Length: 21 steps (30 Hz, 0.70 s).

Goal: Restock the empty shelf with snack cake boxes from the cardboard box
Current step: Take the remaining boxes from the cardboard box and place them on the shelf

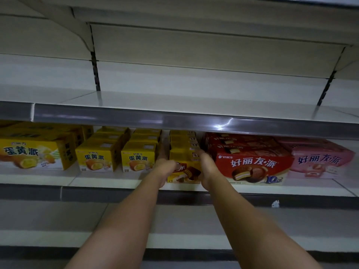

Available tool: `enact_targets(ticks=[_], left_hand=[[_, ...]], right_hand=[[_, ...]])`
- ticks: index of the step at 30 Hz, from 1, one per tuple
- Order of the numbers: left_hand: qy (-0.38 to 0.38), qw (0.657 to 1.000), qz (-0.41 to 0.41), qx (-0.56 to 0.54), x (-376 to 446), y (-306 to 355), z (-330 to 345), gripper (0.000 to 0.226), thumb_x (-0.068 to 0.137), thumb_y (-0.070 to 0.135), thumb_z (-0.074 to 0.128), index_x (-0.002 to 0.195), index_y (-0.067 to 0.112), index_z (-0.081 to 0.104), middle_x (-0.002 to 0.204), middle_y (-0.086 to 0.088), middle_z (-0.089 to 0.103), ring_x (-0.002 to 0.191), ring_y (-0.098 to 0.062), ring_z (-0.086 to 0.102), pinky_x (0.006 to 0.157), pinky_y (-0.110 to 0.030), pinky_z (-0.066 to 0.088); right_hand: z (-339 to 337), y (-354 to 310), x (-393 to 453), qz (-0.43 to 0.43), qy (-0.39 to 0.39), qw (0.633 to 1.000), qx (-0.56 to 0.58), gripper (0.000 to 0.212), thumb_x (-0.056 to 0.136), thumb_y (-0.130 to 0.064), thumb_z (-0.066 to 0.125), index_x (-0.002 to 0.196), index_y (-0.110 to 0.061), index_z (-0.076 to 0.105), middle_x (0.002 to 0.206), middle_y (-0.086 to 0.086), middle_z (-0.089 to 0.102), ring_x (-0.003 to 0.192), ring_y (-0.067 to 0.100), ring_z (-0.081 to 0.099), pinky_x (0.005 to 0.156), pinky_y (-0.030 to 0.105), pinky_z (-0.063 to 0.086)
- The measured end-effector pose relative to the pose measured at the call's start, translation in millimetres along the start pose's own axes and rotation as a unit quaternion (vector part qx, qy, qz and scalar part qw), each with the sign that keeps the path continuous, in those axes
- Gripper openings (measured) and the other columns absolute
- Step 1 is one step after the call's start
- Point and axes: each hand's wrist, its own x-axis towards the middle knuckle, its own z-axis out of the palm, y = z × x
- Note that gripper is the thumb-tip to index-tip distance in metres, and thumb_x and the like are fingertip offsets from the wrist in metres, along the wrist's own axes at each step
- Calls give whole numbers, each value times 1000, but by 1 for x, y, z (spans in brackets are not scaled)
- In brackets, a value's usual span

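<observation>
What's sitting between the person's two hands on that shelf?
In the head view, a yellow snack cake box with a chocolate cake picture stands between the left hand and right hand, more yellow boxes lined behind it.

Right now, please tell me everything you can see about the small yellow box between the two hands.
The small yellow box looks like printed cardboard, with a chocolate layered cake pictured on its front. It stands upright at the front of a row of similar boxes. The left hand and right hand hold its two sides.
</observation>
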Motion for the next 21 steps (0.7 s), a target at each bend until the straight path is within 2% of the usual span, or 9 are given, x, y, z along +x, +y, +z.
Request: enact_targets(ticks=[2, 3, 5, 9, 12, 14, 17, 21], left_hand=[[-33, 999, 12, 1, 6, 0, -1, 84, 83, -5, 63, 151, 25, 22, 138, -8, 51, 122, -27, 50, 92, -32, 42], [-49, 999, 17, 4, 6, -1, 1, 87, 83, -6, 62, 150, 30, 20, 137, -7, 51, 121, -26, 50, 94, -34, 44], [-51, 998, 20, 18, 7, -3, 5, 79, 86, -5, 59, 149, 27, 24, 135, -8, 52, 120, -26, 50, 92, -34, 45], [-37, 998, 28, 41, 10, -7, 10, 64, 92, -1, 53, 148, 17, 28, 136, -10, 48, 123, -28, 46, 84, -27, 39], [-22, 998, 28, 52, 12, -10, 11, 56, 94, 3, 53, 145, 13, 33, 138, -10, 47, 127, -28, 44, 89, -28, 38], [-9, 998, 24, 54, 10, -8, 13, 52, 94, 6, 54, 143, 11, 37, 138, -11, 48, 126, -29, 45, 94, -30, 40], [17, 998, 55, 39, 9, -9, 16, 67, 90, -3, 56, 146, 21, 29, 133, -8, 51, 124, -28, 48, 90, -32, 43], [52, 996, 62, 40, 1, -8, 16, 64, 86, -2, 62, 141, 22, 37, 128, -7, 56, 121, -28, 52, 98, -41, 47]], right_hand=[[3, 2, 6, 9, 5, 1000, 20, 74, 71, -63, 58, 136, -29, 43, 123, 8, 59, 109, 32, 59, 94, 52, 47], [5, 2, 6, 10, 9, 999, 31, 72, 75, -64, 57, 137, -28, 43, 123, 9, 59, 108, 31, 59, 92, 49, 49], [6, 0, 5, 5, 19, 999, 49, 61, 86, -59, 53, 137, -25, 45, 122, 9, 61, 106, 30, 60, 87, 44, 50], [4, 0, 16, 5, 24, 998, 66, 56, 91, -57, 47, 135, -22, 48, 121, 9, 61, 109, 29, 59, 96, 46, 47], [6, 1, 19, -5, 27, 997, 75, 50, 93, -56, 44, 129, -22, 51, 105, 6, 64, 95, 25, 62, 80, 39, 50], [7, 3, 19, -11, 29, 997, 73, 47, 93, -55, 44, 128, -23, 51, 103, 5, 63, 92, 23, 62, 73, 36, 49], [7, 6, 21, -18, 26, 997, 69, 53, 92, -54, 47, 134, -22, 48, 115, 9, 64, 102, 27, 62, 83, 40, 51], [3, 8, 16, -16, 43, 997, 54, 60, 90, -56, 50, 138, -21, 43, 123, 10, 61, 110, 29, 59, 95, 45, 48]])
